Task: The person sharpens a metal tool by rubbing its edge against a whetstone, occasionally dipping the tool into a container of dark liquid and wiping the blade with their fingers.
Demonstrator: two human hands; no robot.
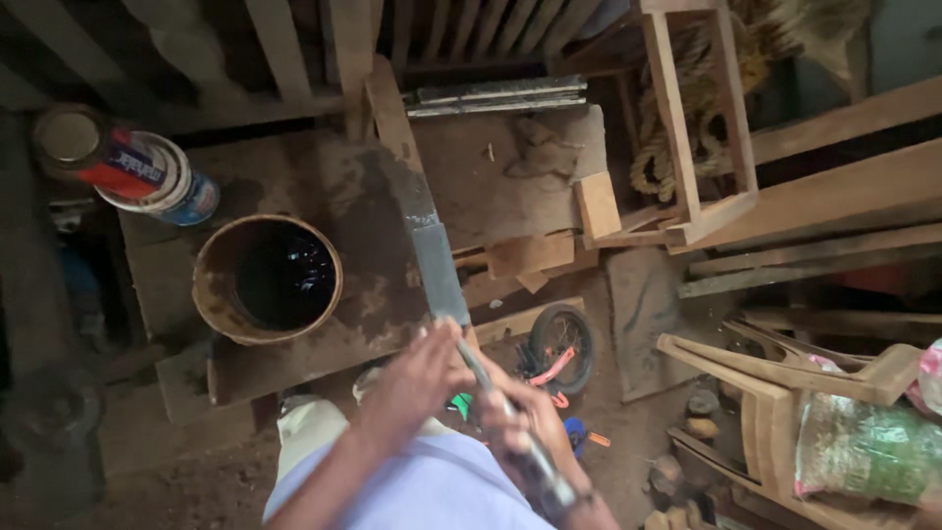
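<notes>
while the long flat metal file (432, 257) lies slanted across the stained wooden board (324, 196), its far end toward the back slats and its near end coming down to the person, both hands are on it: the left hand (424, 378) sits open-fingered over the blade just where it leaves the board, fingers pressed down on it rather than wrapped, and the right hand (525, 432) is curled tight round the thin handle end near the lap. step in hand, as i read it, is seating or steadying the tool before a stroke; motion blur on the blade leaves it unclear whether it touches the board or rides just above. the open tin of dark liquid (268, 278) stands just left of the blade, apart from it, with two lidded paint cans (128, 162) farther back left. next move calls for a firm right grip, even downward pressure from the left fingers, and a line clear of the tin's rim.
</notes>
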